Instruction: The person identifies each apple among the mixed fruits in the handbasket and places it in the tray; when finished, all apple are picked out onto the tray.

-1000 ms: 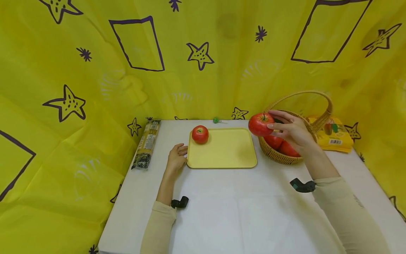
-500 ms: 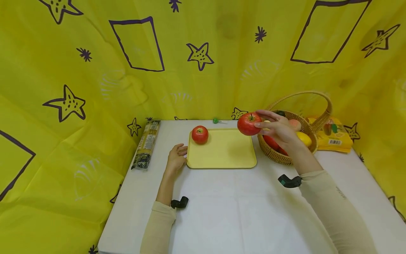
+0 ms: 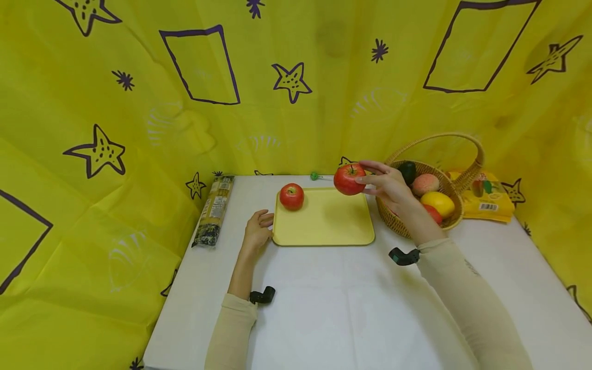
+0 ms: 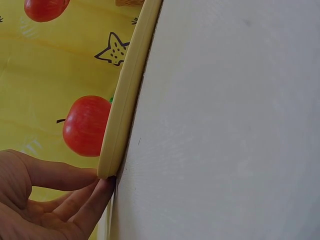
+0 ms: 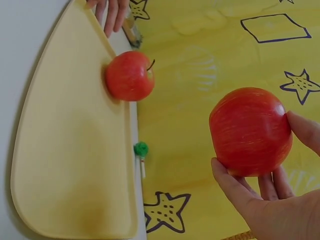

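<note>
My right hand holds a red apple above the tray's right part, fingertips and thumb on its sides. In the right wrist view, the held apple is clear of the tray. A second red apple sits at the far left corner of the yellow tray. At the tray's left edge is my left hand. The left wrist view shows this hand's thumb and fingertips pinching the rim of the tray.
Right of the tray stands a wicker basket with a lemon, a peach, a dark green fruit and red fruit. Behind it lies a yellow packet. A long package is at left, a small green-headed item at back.
My right hand has carried the apple leftward from over the basket to over the tray, uncovering more fruit in the basket. My left hand has stayed at the tray's edge.
</note>
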`<state>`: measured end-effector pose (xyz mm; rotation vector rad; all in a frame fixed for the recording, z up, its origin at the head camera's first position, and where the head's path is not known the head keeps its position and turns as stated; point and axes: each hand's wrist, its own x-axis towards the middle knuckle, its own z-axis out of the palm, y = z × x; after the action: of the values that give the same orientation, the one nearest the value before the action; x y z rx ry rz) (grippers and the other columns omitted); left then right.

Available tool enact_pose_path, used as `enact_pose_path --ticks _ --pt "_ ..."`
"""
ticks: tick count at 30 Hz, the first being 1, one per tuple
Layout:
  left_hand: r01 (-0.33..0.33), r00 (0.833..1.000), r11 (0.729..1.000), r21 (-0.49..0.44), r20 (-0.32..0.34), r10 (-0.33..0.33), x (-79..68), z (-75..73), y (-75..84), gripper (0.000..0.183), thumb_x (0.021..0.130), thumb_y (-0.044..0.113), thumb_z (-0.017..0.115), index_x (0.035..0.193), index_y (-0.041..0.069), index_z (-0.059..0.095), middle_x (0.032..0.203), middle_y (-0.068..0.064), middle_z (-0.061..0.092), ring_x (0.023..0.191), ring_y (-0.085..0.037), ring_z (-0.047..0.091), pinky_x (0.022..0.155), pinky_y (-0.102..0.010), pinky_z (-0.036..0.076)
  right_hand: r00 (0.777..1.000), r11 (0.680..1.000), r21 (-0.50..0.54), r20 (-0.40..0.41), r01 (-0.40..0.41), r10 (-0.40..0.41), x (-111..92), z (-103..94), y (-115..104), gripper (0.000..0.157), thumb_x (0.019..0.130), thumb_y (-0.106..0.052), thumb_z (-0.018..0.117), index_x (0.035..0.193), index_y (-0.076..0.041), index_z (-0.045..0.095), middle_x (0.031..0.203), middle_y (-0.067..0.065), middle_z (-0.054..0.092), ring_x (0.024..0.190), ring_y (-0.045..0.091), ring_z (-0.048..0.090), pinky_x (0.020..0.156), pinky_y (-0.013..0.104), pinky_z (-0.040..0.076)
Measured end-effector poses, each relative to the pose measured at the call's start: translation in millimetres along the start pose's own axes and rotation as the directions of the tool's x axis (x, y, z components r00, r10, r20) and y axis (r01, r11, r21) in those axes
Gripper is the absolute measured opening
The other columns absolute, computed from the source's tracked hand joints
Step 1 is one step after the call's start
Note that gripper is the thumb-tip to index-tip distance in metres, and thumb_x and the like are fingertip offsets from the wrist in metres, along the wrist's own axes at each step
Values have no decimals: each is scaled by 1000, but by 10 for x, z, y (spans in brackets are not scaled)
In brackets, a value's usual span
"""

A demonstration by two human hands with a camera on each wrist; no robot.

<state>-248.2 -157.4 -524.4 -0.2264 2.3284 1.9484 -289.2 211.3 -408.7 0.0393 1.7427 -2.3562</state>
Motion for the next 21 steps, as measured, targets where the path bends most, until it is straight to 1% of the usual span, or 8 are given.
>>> enact_pose_path --ticks 5,8,13,16,21 --pt "-8 1000 1000 -6 -2 8 20 -4 -11 87 72 -31 48 154 -5 39 148 -25 55 136 -40 55 59 -19 48 1000 1000 7 -8 -14 14 76 67 55 67 89 4 77 151 -2 51 144 6 56 117 21 63 84 34 63" --pt "-17 1000 1000 -7 -2 17 28 0 -14 87 70 -32 47 153 -6 39 147 -25 55 135 -41 55 63 -18 49 1000 1000 -3 -12 -23 23 128 103 88 67 89 4 77 151 -2 52 145 6 55 119 21 61 83 33 63" --pt "-22 1000 1000 -7 1 22 34 7 -19 88 69 -32 47 153 -6 40 147 -26 56 135 -40 56 68 -20 51 999 999 -21 -4 -40 40 206 158 160 65 91 2 76 151 -5 53 150 6 53 126 22 55 87 34 61" --pt "-21 1000 1000 -8 5 22 39 4 -28 88 69 -32 46 153 -7 39 147 -26 55 135 -41 55 72 -21 52 999 998 -32 -15 -52 52 253 198 206 63 90 1 76 149 -6 55 147 5 54 126 22 54 88 33 61" --pt "-15 1000 1000 -3 2 15 40 -5 -33 88 70 -31 48 154 -5 40 147 -24 56 135 -39 56 81 -24 54 998 996 -65 -29 -56 54 329 282 271 67 88 0 79 150 -4 54 143 5 57 127 24 54 89 35 61"
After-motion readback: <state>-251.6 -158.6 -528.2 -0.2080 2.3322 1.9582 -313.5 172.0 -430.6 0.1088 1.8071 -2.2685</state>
